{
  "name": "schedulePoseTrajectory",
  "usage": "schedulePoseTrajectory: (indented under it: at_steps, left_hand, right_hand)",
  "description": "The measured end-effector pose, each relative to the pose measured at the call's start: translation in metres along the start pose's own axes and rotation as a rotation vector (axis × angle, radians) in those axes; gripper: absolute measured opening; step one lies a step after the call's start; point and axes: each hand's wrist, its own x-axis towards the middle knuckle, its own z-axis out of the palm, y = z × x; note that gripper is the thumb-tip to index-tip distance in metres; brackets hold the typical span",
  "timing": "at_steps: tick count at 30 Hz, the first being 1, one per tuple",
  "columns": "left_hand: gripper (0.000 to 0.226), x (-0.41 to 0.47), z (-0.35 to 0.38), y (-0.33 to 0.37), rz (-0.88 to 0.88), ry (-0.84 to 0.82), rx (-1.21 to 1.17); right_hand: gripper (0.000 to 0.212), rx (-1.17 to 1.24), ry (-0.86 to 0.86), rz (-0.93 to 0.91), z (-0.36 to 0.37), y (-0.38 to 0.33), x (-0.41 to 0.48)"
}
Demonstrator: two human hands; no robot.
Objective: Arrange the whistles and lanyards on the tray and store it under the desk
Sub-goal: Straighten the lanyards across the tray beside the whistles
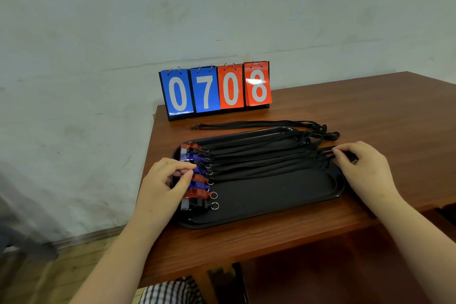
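A black tray (266,207) lies on the brown desk (370,106). Several whistles (197,189), red, blue and black, sit in a column along its left end. Black lanyards (259,158) stretch from the upper whistles rightward across the tray. The two lowest whistles, one red and one black, show bare key rings. My left hand (165,182) pinches a blue whistle in the middle of the column. My right hand (362,165) pinches the far end of a lanyard at the tray's right end. Another loose lanyard (246,124) lies on the desk behind the tray.
A flip scoreboard (214,90) reading 0708 stands at the back of the desk near its left edge. A plastered wall rises behind. Wooden floor shows at the lower left, and checked cloth (170,291) sits below the desk's front edge.
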Motion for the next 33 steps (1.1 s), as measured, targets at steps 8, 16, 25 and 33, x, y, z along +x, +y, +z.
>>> schedulePoseTrajectory:
  at_steps: [8, 16, 25, 33]
  left_hand:
    - [0.019, 0.000, -0.001, 0.002, -0.011, 0.033, 0.005]
    - [0.017, 0.000, -0.001, 0.005, -0.053, 0.042, -0.007]
    - [0.019, 0.001, -0.001, 0.006, -0.080, 0.064, -0.047]
    - [0.020, 0.007, -0.006, 0.016, -0.068, 0.064, -0.052]
  right_hand:
    - [0.018, 0.007, -0.060, -0.043, 0.001, 0.002, 0.000]
    - [0.017, 0.034, -0.106, -0.045, 0.004, 0.005, 0.001]
    - [0.017, 0.044, -0.040, -0.067, 0.003, 0.004, 0.001]
    - [0.015, -0.050, 0.038, -0.159, 0.000, -0.015, 0.003]
